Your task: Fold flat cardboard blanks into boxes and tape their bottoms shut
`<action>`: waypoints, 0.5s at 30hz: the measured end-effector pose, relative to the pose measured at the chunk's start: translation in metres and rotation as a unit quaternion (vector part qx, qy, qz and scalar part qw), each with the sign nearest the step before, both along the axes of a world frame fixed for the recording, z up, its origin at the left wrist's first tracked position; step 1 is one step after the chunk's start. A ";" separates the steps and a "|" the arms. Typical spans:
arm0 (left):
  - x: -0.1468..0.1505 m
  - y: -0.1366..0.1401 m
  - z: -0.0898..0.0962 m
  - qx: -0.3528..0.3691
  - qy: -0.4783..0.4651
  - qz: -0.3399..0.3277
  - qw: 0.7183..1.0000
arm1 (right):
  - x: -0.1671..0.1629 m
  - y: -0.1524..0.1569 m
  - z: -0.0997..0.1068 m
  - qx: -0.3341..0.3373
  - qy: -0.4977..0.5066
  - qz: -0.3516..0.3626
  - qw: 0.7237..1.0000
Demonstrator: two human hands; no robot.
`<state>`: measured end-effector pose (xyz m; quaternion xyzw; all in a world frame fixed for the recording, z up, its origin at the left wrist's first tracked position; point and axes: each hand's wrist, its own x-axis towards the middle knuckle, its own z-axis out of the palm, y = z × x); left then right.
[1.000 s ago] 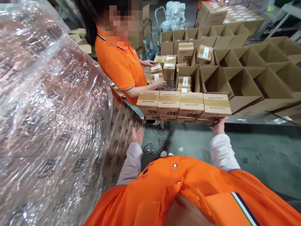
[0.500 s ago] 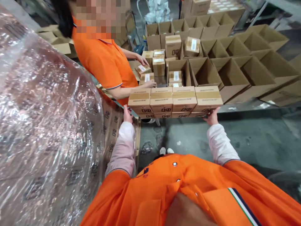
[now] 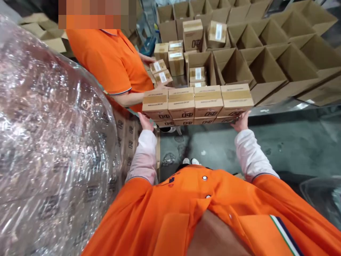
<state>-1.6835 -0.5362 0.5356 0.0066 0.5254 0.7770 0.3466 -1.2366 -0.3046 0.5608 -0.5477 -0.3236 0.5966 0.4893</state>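
A two-layer block of small cardboard boxes (image 3: pixel 195 101), taped on top and printed with dark marks on the side, spans the space between my hands in front of the table. My left hand (image 3: pixel 146 122) presses on the block's left end, fingers partly hidden by it. My right hand (image 3: pixel 241 121) grips the lower right end, with its fingertips curled under the edge. Just beyond the block, an open carton (image 3: pixel 214 69) holds small boxes with white labels (image 3: pixel 198 74).
A co-worker in an orange shirt (image 3: pixel 106 64) stands at left, hands by small labelled boxes (image 3: pixel 162 76). Rows of open cartons (image 3: pixel 262 67) cover the metal table (image 3: pixel 282 106). A tall stack in clear stretch wrap (image 3: pixel 58 142) fills the left side, above a grey floor (image 3: pixel 213 149).
The view has tilted downward, so the table and cartons sit higher in it. Both hands still hold the block. The co-worker's hands have shifted around the small labelled boxes.
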 end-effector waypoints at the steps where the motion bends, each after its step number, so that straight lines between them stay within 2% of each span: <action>1: 0.000 -0.006 -0.003 -0.011 -0.004 -0.002 1.000 | 0.002 -0.001 -0.004 -0.006 0.003 -0.009 1.000; 4: 0.002 -0.030 -0.018 -0.044 -0.016 -0.008 0.999 | 0.005 -0.006 -0.019 -0.043 -0.002 -0.030 0.999; 7: 0.006 -0.060 -0.040 -0.075 -0.038 -0.010 0.996 | -0.002 -0.017 -0.035 -0.085 -0.021 -0.032 0.996; 11: 0.018 -0.099 -0.078 -0.129 -0.088 -0.036 0.987 | -0.017 -0.038 -0.058 -0.120 -0.026 -0.035 0.992; 15: 0.045 -0.121 -0.117 -0.191 -0.128 -0.109 0.967 | -0.025 -0.068 -0.081 -0.183 -0.014 -0.024 0.983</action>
